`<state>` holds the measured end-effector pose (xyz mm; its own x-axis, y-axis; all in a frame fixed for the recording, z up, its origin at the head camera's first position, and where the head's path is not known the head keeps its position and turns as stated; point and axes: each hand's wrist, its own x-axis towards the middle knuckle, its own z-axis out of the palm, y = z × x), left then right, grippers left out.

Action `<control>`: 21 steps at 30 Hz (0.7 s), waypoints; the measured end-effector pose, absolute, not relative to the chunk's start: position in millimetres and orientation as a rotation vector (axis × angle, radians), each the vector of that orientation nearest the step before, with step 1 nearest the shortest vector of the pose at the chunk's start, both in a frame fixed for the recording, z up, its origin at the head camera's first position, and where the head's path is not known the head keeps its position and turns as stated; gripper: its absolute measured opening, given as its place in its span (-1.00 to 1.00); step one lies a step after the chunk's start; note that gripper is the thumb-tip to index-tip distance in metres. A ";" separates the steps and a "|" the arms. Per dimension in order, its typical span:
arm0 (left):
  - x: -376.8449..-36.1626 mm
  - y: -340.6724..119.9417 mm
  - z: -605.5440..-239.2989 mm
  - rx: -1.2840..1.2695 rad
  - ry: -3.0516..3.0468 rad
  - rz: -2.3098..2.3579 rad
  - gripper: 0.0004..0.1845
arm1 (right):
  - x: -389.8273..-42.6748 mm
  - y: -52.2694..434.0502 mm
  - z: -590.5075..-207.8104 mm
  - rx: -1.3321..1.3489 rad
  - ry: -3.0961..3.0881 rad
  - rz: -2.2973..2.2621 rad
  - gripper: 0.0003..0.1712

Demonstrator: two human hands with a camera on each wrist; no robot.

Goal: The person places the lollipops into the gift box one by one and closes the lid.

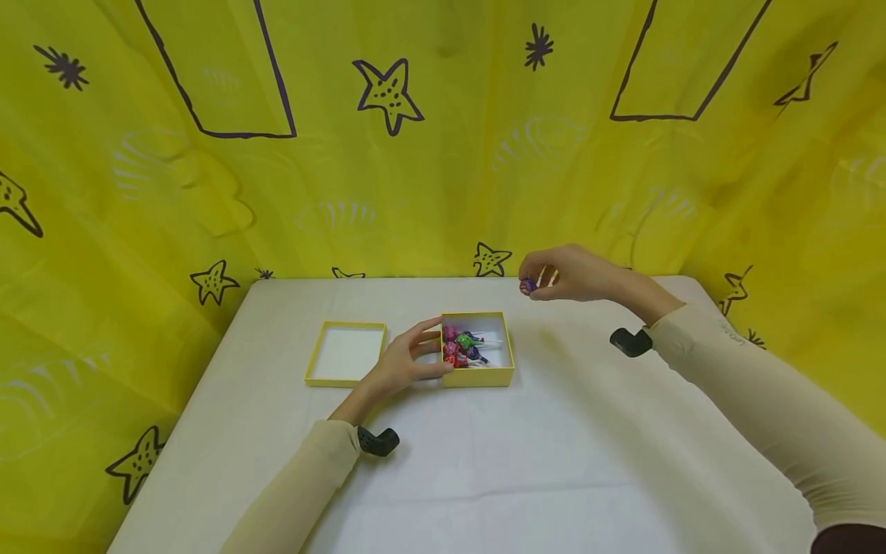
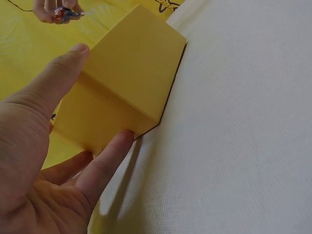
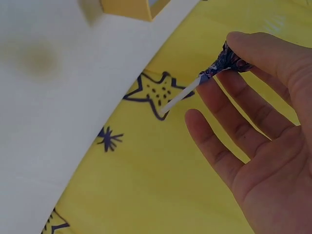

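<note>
Nearest the viewer, the white table (image 1: 484, 462) is crossed by two cream sleeves. The left hand (image 1: 401, 363) is held against the left wall of the yellow box (image 1: 477, 375), thumb at the near corner and fingers (image 1: 424, 331) extended along the far part of that wall; in the left wrist view the thumb (image 2: 53, 83) and one finger (image 2: 109, 156) are seen pressed to the box's outer faces without curling round them. Inside the box, several wrapped lollipops (image 1: 462, 348) are seen, red, pink, green and purple, their white sticks pointing right. Just left of that hand, the shallow yellow lid (image 1: 346, 354) lies open side up. Farther back and to the right, above the table's far edge, the right hand (image 1: 577, 273) is raised, well apart from the box; a purple-wrapped lollipop (image 1: 528, 286) is pinched by its head between thumb and fingertips (image 3: 243, 46), its white stick (image 3: 180, 97) left free, the remaining fingers spread. Behind everything, a yellow curtain (image 1: 443, 154) printed with dark stars is hung.
</note>
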<state>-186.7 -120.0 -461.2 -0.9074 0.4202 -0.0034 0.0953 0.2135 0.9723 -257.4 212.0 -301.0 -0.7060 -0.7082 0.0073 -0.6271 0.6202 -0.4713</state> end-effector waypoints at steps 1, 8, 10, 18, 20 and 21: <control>-186.8 -120.2 -461.6 0.490 2.223 1.751 -0.04 | -257.7 207.9 -301.3 -1.115 2.663 -0.666 -0.76; -187.0 -121.0 -462.9 0.490 2.222 1.754 -0.04 | -258.7 181.8 -304.3 -1.184 2.638 -0.658 -0.75; -186.7 -121.0 -462.7 0.476 2.224 1.748 -0.05 | -258.3 175.6 -304.9 -1.194 2.626 -0.656 -0.75; -187.4 -120.0 -463.1 0.443 2.214 1.753 -0.04 | -257.3 154.4 -312.4 -1.206 2.557 -0.678 -0.73; -187.7 -119.9 -463.5 0.441 2.211 1.758 -0.04 | -256.6 149.3 -315.9 -1.205 2.537 -0.685 -0.73; -187.9 -119.9 -463.7 0.442 2.210 1.759 -0.04 | -256.1 146.8 -318.0 -1.203 2.526 -0.693 -0.73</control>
<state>-187.9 -119.9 -463.7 -0.9134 0.4060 -0.0293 0.0625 0.2111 0.9755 -256.1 146.8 -318.0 -0.6241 -0.7809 -0.0267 -0.6579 0.5436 -0.5213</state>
